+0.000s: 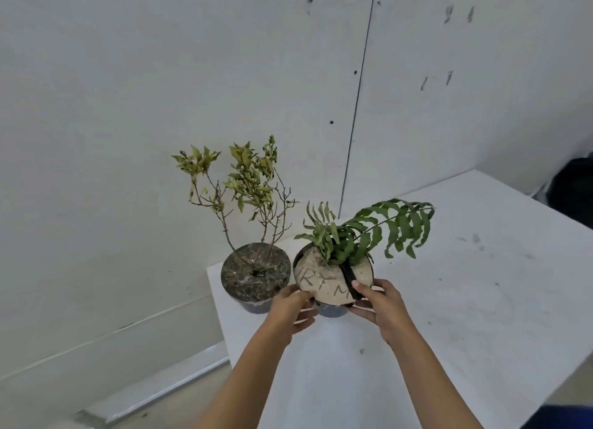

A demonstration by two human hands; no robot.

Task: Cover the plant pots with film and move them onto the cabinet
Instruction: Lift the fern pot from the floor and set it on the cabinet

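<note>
Two dark plant pots stand side by side at the far left corner of a white cabinet top (449, 300). The left pot (255, 276) holds a thin shrub with yellow-green leaves, and clear shiny film lies over its soil. The right pot (332, 279) holds a green fern; a beige round cover with letters and a black slit lies on its top. My left hand (293, 306) grips this pot's near left rim. My right hand (380, 302) holds its near right rim, with the thumb on the black slit.
Grey wall panels rise close behind the pots. The cabinet's left edge runs just beside the shrub pot, with the floor and a metal rail (154, 393) below. A dark object (577, 188) sits at the far right edge.
</note>
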